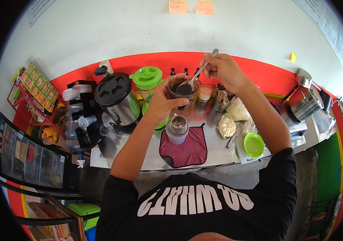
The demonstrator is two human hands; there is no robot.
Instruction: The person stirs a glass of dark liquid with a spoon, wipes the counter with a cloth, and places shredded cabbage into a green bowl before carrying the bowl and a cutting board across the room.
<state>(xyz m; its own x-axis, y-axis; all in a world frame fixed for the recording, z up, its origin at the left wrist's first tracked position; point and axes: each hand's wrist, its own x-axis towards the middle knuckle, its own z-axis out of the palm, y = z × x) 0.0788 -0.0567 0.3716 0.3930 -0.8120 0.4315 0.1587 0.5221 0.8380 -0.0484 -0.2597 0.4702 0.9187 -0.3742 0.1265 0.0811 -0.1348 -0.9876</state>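
My left hand [166,99] is wrapped round a clear glass [177,100] with dark liquid in it, raised above the counter. Between the fingers of my right hand [222,71] is the handle of a metal spoon [205,64]. The spoon's bowl dips into the glass at its right side. Below the glass, a pale container [178,137] with a small metal cup-like piece [178,123] on top stands upright on a maroon cloth [193,150]. What the metal piece holds is too small to make out.
Left of my hands stand a steel drink dispenser [117,100] with a black lid and a green-lidded jug [146,78]. To the right are a pink-topped jar [205,93], a utensil holder [221,102], plastic bags [237,110] and a green bowl [254,145]. The counter's front edge [215,164] runs before me.
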